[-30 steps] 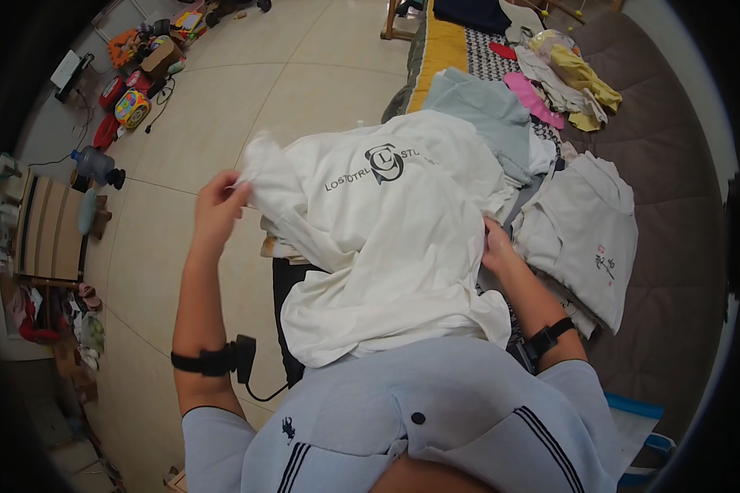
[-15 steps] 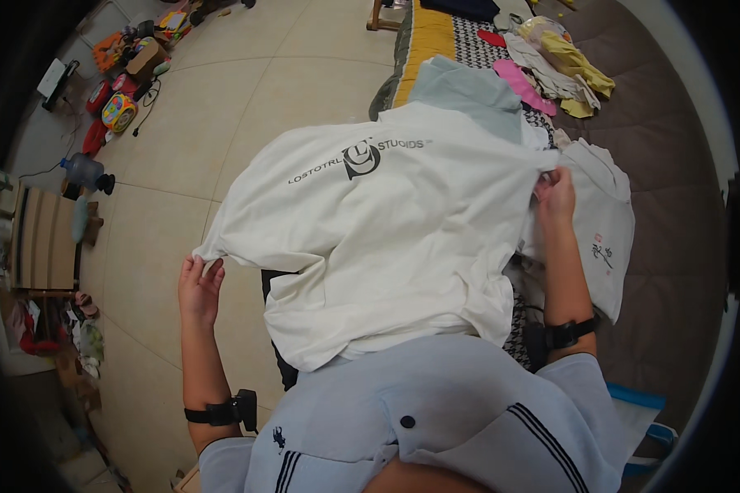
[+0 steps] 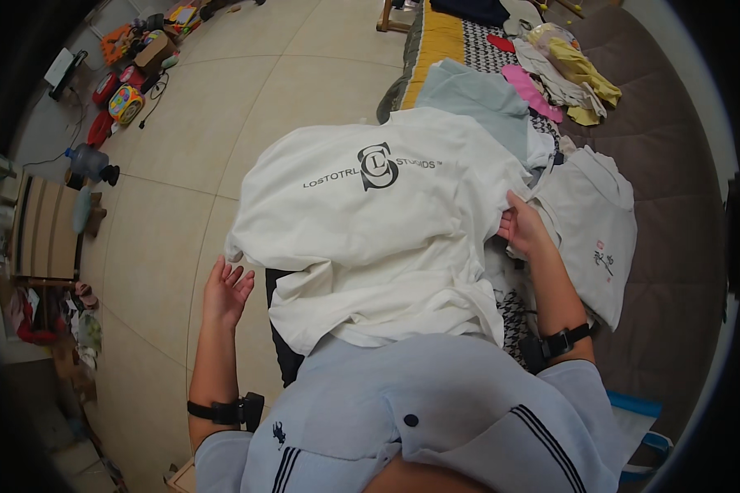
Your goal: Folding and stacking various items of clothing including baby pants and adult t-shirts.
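Observation:
A white T-shirt (image 3: 378,222) with a dark printed emblem across it lies spread out in front of me, its lower part bunched close to my body. Just below the T-shirt's left sleeve end is my left hand (image 3: 226,292), its fingers apart and holding nothing. At the right sleeve, my right hand (image 3: 524,226) has its thumb and curled fingers closed on the T-shirt's edge; part of its grip is hidden by the cloth. Beside that hand lies another white shirt (image 3: 596,246), flat, with a small dark and red motif. A pale green garment (image 3: 473,103) sits beyond the T-shirt.
At the far right are a pink piece of cloth (image 3: 530,92) and a yellow garment (image 3: 584,70) on a brown padded surface (image 3: 674,189). Tiled floor (image 3: 173,156) stretches to the left, with toys (image 3: 126,104) and a blue water bottle (image 3: 89,162) along the wall.
Both hands have come inward, and the T-shirt's sleeves have slackened. My left hand has let go of its sleeve and its fingers have spread. The right hand has also moved down.

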The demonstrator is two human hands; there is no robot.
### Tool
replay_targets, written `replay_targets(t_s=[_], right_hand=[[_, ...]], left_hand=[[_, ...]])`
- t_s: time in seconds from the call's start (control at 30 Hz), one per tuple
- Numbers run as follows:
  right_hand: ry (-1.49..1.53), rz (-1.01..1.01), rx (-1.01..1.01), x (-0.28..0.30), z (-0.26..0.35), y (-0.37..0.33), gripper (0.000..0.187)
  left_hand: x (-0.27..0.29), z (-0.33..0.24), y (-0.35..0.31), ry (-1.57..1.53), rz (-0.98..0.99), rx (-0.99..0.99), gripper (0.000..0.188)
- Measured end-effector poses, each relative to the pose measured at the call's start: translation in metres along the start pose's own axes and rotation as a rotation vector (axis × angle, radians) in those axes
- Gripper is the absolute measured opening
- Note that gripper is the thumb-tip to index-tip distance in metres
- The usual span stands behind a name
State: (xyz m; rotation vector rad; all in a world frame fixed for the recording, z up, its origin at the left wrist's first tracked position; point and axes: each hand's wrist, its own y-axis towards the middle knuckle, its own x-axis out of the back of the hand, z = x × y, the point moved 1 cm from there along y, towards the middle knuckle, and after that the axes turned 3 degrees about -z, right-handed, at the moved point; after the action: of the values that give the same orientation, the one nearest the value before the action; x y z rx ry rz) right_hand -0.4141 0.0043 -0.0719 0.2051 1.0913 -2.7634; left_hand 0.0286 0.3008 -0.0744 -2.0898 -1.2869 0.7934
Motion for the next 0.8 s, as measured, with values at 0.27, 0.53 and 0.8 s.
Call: replay_targets(t_s=[0.27,0.53,0.8], right_hand=[[-0.183,-0.033,0.005,-0.006,-0.002,-0.002,0.031],[-0.386,-0.24,0.494,0.01,0.064,-0.034,0.034],[-0.242,-0.111,0.862,-0.018,0.16,-0.126,0.036]], left_hand=[[-0.046,-0.016,-0.027,0.338,0.366,-0.025,0.039],[-0.046,-0.025,-0.036,0.473,0.222,-0.319,0.023],[-0.063,-0.076,-0.098,0.135,0.386,-0.659,0.035]])
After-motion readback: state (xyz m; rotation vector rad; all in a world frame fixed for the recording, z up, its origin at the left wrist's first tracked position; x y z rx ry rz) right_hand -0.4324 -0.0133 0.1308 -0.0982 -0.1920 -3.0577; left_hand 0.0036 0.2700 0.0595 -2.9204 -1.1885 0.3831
